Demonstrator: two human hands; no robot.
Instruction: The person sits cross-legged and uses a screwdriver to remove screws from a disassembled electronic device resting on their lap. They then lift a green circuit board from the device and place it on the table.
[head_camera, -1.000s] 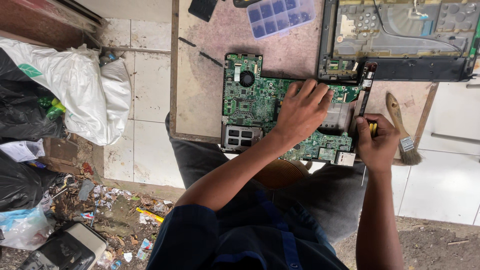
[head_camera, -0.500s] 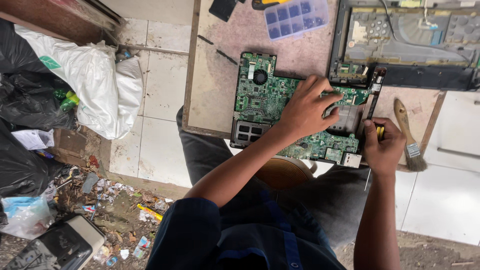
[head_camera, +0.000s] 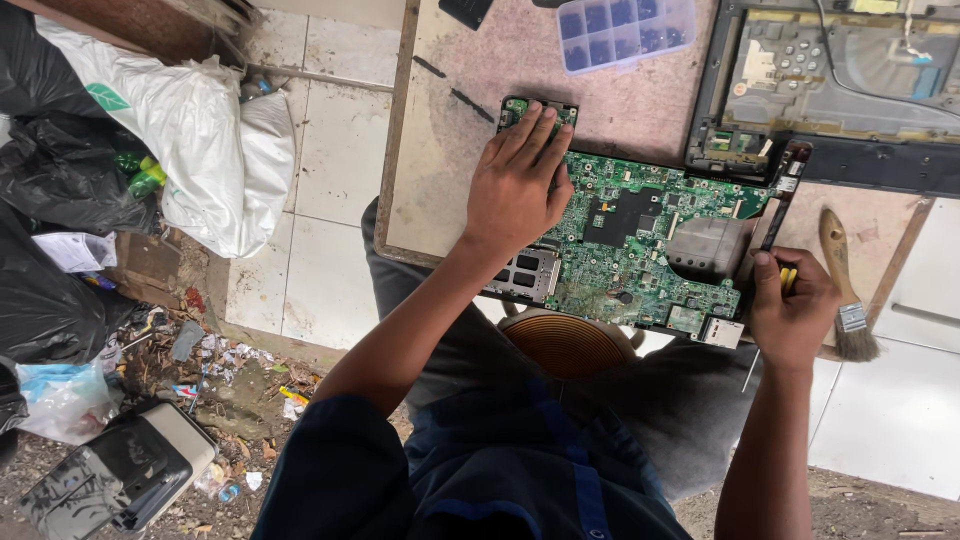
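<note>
Here the green, densely populated laptop circuit board (head_camera: 640, 240) lies flat on the worn pinkish tabletop (head_camera: 440, 180), its near edge overhanging toward the person's lap. The left hand (head_camera: 515, 185) presses flat on the board's ten o'clock corner, fingers spread over the top edge, so its grip is open and bearing down, not closed round anything. The right hand (head_camera: 790, 315) sits at the board's four o'clock side, its grip wrapped tight on the yellow-and-black handle of a slim screwdriver (head_camera: 780, 235) whose shaft runs up toward one o'clock along the board's right edge. To do this well, I judge the flat hand should keep its weight on bare board rather than on the small parts, and the tool should stay upright in its seat so it does not skid across the traces. At twelve to two o'clock the dark opened laptop shell (head_camera: 830, 90) lies touching the board's far corner and crowds the tool. A clear plastic compartment box (head_camera: 625, 30) sits at twelve o'clock, a wooden-handled paintbrush (head_camera: 845, 290) just beside the right hand at three o'clock, and a white bulging sack (head_camera: 190, 140) on the tiled floor at nine o'clock.
</note>
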